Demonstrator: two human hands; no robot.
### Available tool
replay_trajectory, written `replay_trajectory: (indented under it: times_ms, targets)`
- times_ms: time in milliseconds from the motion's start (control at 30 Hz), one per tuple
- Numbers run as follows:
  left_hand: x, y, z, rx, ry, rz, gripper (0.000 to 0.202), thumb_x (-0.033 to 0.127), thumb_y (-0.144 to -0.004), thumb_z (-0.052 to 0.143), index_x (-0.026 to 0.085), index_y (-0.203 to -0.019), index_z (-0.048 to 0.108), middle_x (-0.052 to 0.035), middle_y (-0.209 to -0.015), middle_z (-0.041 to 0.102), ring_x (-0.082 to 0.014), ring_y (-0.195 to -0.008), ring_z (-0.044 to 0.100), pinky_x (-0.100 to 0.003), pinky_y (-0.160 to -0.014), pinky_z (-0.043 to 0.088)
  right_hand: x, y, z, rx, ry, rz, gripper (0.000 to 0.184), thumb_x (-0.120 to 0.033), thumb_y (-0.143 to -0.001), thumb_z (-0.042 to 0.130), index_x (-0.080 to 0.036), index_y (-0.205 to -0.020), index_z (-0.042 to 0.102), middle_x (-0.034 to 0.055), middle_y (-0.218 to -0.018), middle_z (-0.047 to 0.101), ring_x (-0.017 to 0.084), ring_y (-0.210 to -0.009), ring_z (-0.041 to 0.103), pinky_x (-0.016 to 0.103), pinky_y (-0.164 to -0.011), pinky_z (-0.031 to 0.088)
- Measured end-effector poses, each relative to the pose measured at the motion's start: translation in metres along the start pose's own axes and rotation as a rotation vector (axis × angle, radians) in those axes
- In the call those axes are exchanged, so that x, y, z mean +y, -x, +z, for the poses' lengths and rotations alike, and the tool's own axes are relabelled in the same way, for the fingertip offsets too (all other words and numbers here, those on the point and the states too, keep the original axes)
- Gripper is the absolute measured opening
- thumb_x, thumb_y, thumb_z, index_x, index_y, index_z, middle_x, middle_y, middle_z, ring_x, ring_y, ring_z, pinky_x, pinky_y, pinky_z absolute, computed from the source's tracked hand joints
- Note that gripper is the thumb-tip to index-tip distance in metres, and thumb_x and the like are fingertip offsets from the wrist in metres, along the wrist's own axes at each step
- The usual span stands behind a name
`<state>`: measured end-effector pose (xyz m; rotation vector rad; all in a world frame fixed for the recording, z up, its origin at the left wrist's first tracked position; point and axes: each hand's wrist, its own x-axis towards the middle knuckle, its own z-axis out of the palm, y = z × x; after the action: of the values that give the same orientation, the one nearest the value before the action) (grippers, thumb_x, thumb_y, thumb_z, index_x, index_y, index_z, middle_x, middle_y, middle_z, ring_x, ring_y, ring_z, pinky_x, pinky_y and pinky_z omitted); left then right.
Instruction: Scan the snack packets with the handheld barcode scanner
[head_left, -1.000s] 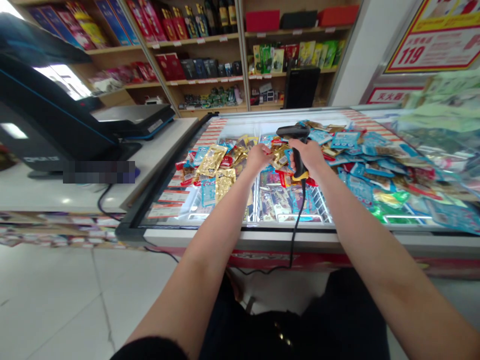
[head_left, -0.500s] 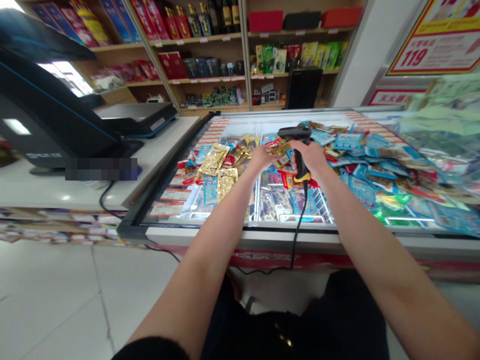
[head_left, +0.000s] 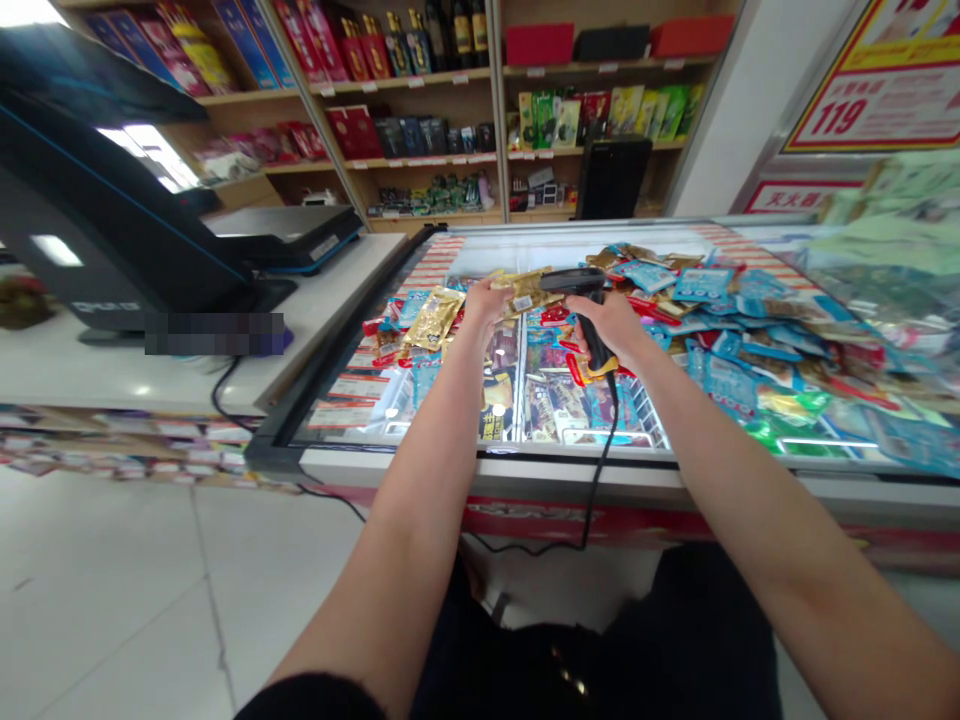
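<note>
My left hand (head_left: 489, 302) is closed on the left end of a gold snack packet (head_left: 529, 288), whose white label shows. My right hand (head_left: 611, 325) grips the handle of a black and yellow barcode scanner (head_left: 596, 335). The scanner's head points left and overlaps the right end of the packet; whether they touch I cannot tell. A black cord (head_left: 602, 470) hangs from the handle. Left of my left hand, another gold packet (head_left: 435, 317) lies among small packets on the glass top. A heap of blue packets (head_left: 739, 320) lies to the right of my right hand.
The glass-topped chest freezer (head_left: 540, 462) stands right in front of me. On the left counter (head_left: 322, 300) are a black checkout machine (head_left: 127, 230) and a flat scale (head_left: 289, 235). Stocked shelves (head_left: 420, 160) line the back. A red and yellow sign (head_left: 862, 90) hangs at the right.
My left hand has moved left with the gold packet, and its label now shows. The scanner in my right hand has shifted slightly left and down. The view has turned a little.
</note>
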<state>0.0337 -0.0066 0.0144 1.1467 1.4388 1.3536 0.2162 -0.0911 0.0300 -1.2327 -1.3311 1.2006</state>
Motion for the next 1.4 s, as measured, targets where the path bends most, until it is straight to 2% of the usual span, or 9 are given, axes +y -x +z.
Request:
replay_trajectory:
  times_ms: [100, 233, 433, 733, 900, 1267, 1400]
  targets:
    - [-0.003, -0.006, -0.005, 0.017, 0.054, -0.052, 0.010, 0.009, -0.070, 0.060, 0.018, -0.072, 0.056, 0.0035, -0.059, 0.052, -0.0118, -0.059, 0.058, -0.026, -0.064, 0.049, 0.000, 0.003, 0.003, -0.047, 0.033, 0.007, 0.029, -0.034, -0.085, 0.061, -0.022, -0.062, 0.047, 0.0021, -0.043, 0.052, 0.014, -0.032, 0.047, 0.027, -0.030, 0.039]
    - [-0.006, -0.012, -0.010, 0.034, 0.060, -0.053, 0.012, 0.012, -0.070, 0.063, 0.020, -0.072, 0.053, 0.0029, -0.062, 0.054, -0.0137, -0.064, 0.060, -0.027, -0.068, 0.049, -0.001, 0.004, 0.005, -0.085, 0.022, 0.011, 0.026, -0.033, -0.085, 0.062, -0.023, -0.067, 0.045, 0.0008, -0.044, 0.053, 0.014, -0.032, 0.047, 0.026, -0.030, 0.038]
    - [-0.006, -0.011, -0.012, 0.056, 0.055, -0.054, 0.013, 0.013, -0.069, 0.064, 0.020, -0.072, 0.054, 0.0036, -0.061, 0.053, -0.0128, -0.062, 0.057, -0.026, -0.066, 0.047, -0.005, 0.008, 0.006, -0.125, 0.061, -0.003, 0.028, -0.031, -0.086, 0.060, -0.023, -0.064, 0.044, -0.0006, -0.040, 0.050, 0.014, -0.030, 0.045, 0.026, -0.029, 0.037]
    - [-0.004, -0.009, -0.012, 0.080, 0.033, -0.029, 0.013, 0.013, -0.068, 0.064, 0.020, -0.069, 0.053, 0.0041, -0.058, 0.050, -0.0117, -0.058, 0.054, -0.026, -0.064, 0.047, -0.003, 0.008, 0.006, -0.150, 0.057, 0.001, 0.033, -0.031, -0.086, 0.060, -0.022, -0.058, 0.046, 0.0023, -0.041, 0.052, 0.013, -0.031, 0.045, 0.026, -0.030, 0.038]
    - [-0.003, -0.006, -0.012, 0.074, 0.041, -0.029, 0.014, 0.012, -0.069, 0.063, 0.020, -0.068, 0.051, 0.0043, -0.059, 0.049, -0.0103, -0.056, 0.051, -0.026, -0.064, 0.046, -0.002, 0.006, 0.004, -0.183, 0.140, -0.029, 0.036, -0.035, -0.086, 0.059, -0.021, -0.054, 0.049, 0.0047, -0.040, 0.053, 0.014, -0.030, 0.046, 0.027, -0.030, 0.038]
    - [-0.004, -0.009, -0.012, 0.080, 0.032, -0.025, 0.013, 0.013, -0.068, 0.064, 0.020, -0.068, 0.053, 0.0042, -0.058, 0.049, -0.0104, -0.055, 0.050, -0.023, -0.057, 0.042, 0.000, 0.006, 0.002, -0.184, 0.159, -0.015, 0.036, -0.037, -0.086, 0.058, -0.020, -0.054, 0.051, 0.0055, -0.042, 0.053, 0.014, -0.031, 0.046, 0.027, -0.030, 0.038]
    - [-0.009, -0.015, -0.013, 0.081, 0.017, -0.011, 0.015, 0.013, -0.067, 0.065, 0.020, -0.068, 0.052, 0.0039, -0.059, 0.051, -0.0113, -0.059, 0.054, -0.023, -0.060, 0.045, 0.001, 0.006, 0.002, -0.195, 0.170, -0.026, 0.038, -0.038, -0.086, 0.058, -0.020, -0.053, 0.051, 0.0055, -0.041, 0.053, 0.014, -0.031, 0.046, 0.026, -0.030, 0.038]
